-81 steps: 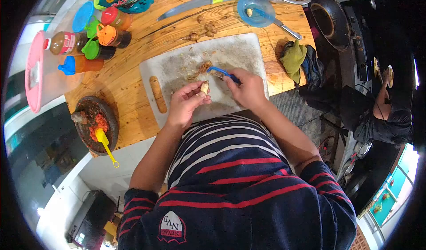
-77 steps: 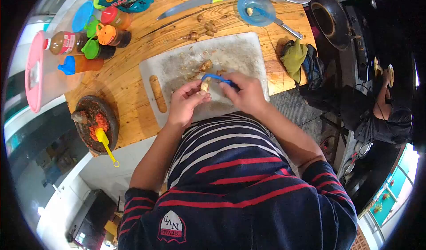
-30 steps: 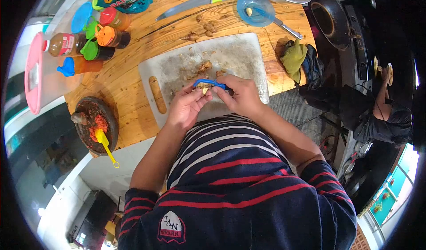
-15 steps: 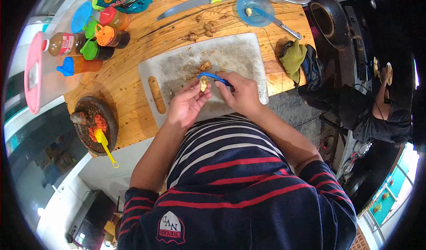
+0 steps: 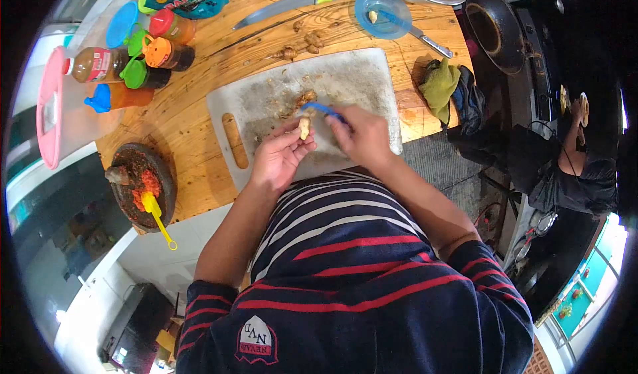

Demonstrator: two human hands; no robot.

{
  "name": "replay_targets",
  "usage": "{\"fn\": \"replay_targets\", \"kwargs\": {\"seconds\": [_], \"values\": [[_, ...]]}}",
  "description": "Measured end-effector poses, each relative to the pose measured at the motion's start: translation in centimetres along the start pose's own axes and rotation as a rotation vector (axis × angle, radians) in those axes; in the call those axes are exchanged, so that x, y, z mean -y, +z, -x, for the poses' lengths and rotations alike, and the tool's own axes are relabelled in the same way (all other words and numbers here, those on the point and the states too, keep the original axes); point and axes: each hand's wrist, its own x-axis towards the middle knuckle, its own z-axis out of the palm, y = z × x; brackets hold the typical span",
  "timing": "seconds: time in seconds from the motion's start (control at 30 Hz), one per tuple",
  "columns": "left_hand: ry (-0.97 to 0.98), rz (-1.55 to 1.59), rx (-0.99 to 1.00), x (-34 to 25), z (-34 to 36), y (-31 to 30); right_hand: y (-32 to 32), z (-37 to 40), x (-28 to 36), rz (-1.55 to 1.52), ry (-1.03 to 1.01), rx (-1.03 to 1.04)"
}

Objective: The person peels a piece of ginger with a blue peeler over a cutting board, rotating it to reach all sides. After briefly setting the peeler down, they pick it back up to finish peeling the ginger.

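My left hand (image 5: 280, 156) pinches a small, pale, mostly peeled piece of ginger-like root (image 5: 304, 129) between thumb and fingers. In my right hand (image 5: 367, 137) is a blue peeler (image 5: 323, 109), its head just above the root and apart from it. The peeler looks slightly blurred. Both hands are over the near part of a white cutting board (image 5: 365, 75). Brown peelings and a bit of unpeeled root (image 5: 306, 98) lie on the board beyond my left fingertips.
Unpeeled roots (image 5: 312, 40) lie beyond the board, near a large knife (image 5: 279, 8). A blue bowl (image 5: 382, 28) holds a pale piece and a knife. Bottles (image 5: 136, 73) and a stone mortar (image 5: 169, 194) stand left. Cloths (image 5: 440, 92) lie right; another person (image 5: 571, 181) is beyond.
The peeler has lifted slightly off the root as my right hand shifted a little. More pale surface of the root shows in my left hand, which stays in place.
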Motion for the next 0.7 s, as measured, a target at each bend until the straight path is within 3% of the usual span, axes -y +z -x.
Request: {"fn": "replay_targets", "kwargs": {"seconds": [0.07,0.2,0.43,0.7], "values": [[-0.015,0.007,0.058,0.0,0.3,0.0,-0.5,-0.2,-1.2,-0.011,0.242,-0.012],[-0.024,0.011,-0.012,0.0,0.4,0.4,-1.3,-0.1,-1.0,-0.135,0.357,0.059],[-0.059,0.055,0.042,0.4,-0.5,-0.4,-0.2,0.2,1.1,-0.260,0.212,0.095],[-0.033,-0.062,-0.003,0.2,0.0,0.6,-0.7,-0.4,1.6,-0.187,0.273,0.103]]}}
